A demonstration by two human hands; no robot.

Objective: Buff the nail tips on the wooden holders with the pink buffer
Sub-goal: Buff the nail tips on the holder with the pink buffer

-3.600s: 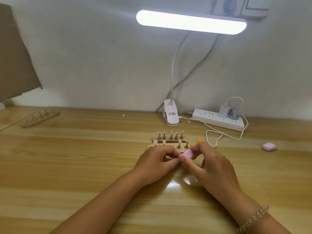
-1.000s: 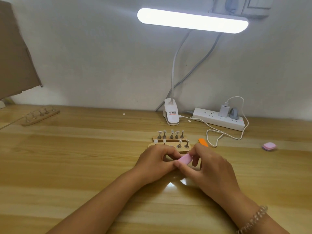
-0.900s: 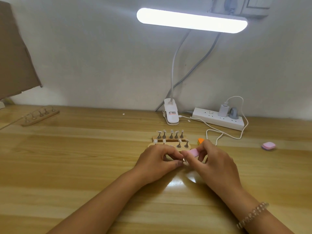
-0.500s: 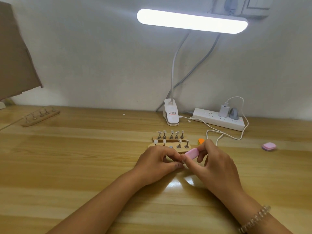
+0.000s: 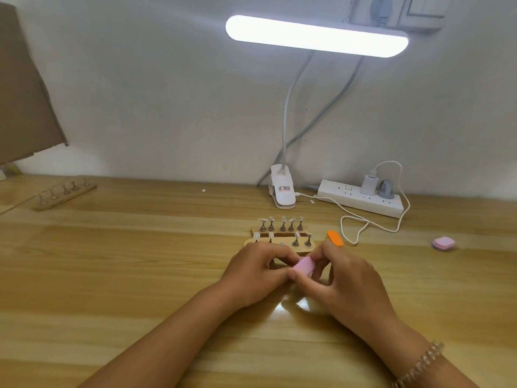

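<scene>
1. The wooden worktop carries everything, under a lit clip lamp.
2. Both hands meet at the middle, just in front of the holders.
3. The right hand pinches the pink buffer between thumb and fingers.
4. The left hand is curled against the buffer's end; what it holds is hidden.
5. Two wooden holders lie side by side just beyond the hands.
6. Nail tips stand on their pegs.
</scene>
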